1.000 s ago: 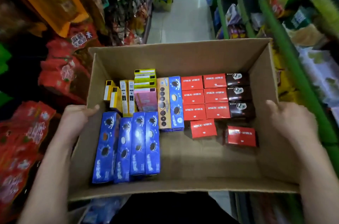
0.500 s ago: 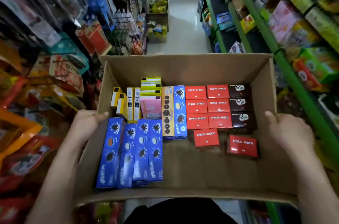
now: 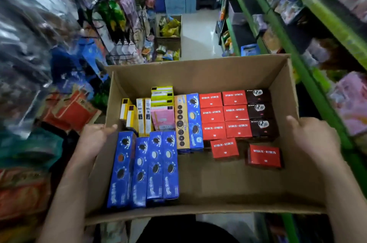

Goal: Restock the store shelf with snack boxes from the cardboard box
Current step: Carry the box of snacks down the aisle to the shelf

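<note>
Head view, from left to right: hanging snack bags (image 3: 69,111) crowd the left racks, close beside your left hand (image 3: 93,139), which grips the cardboard box (image 3: 198,75) at its left wall, thumb hooked over the rim. Inside, 4 long blue cookie boxes (image 3: 145,167) lie side by side near that hand; behind them stand yellow boxes (image 3: 143,115) and a pink box (image 3: 162,117). Next come 8 red snack boxes (image 3: 224,119), 2 of them loose at the front, and 3 dark brown boxes (image 3: 260,113). Your right hand (image 3: 315,139) clasps the right wall, thumb over the rim, just beside the green shelf (image 3: 309,75). Nothing has gone onto a shelf yet. I judge that tilting the box could send the loose red boxes sliding, and its corner could catch the shelf edge or the bags in this narrow aisle.
</note>
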`<action>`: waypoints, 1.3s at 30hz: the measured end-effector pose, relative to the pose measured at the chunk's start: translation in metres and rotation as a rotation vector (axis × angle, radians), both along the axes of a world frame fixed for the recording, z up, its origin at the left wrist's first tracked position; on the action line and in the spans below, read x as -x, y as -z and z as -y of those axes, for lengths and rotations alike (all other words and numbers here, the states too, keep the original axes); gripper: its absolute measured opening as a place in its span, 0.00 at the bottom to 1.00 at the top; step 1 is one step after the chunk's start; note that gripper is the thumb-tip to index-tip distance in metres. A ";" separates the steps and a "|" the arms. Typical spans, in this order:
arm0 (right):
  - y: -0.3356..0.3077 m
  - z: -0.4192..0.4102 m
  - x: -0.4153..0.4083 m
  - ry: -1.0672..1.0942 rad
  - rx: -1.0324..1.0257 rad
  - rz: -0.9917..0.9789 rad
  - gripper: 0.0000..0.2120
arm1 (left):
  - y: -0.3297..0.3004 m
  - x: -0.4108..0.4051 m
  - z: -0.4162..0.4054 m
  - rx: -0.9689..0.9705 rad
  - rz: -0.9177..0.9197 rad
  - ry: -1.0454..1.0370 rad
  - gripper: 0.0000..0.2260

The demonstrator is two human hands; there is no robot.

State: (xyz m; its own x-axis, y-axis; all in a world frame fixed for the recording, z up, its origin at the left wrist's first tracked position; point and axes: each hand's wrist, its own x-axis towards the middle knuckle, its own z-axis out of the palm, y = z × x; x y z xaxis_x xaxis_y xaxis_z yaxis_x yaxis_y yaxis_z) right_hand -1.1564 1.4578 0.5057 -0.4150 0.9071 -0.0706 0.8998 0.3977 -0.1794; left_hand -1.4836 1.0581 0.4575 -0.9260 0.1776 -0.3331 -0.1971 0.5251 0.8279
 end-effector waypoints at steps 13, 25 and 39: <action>0.011 -0.217 0.278 -0.007 -0.017 0.056 0.26 | -0.006 0.267 -0.216 0.112 -0.018 -0.001 0.19; 0.023 -0.475 0.562 -0.250 0.016 0.103 0.25 | 0.001 0.439 -0.417 0.231 -0.001 -0.178 0.14; 0.032 -0.608 0.871 -0.550 -0.015 0.239 0.28 | 0.069 0.572 -0.510 0.263 0.131 -0.509 0.16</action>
State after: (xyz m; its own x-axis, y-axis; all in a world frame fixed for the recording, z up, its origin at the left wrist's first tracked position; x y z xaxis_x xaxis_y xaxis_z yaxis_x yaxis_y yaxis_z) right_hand -2.0273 2.0657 0.4738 -0.7979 0.5655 -0.2085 0.5761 0.8173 0.0120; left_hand -2.0560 1.5679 0.3888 -0.8215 -0.3826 -0.4229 -0.5698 0.5220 0.6347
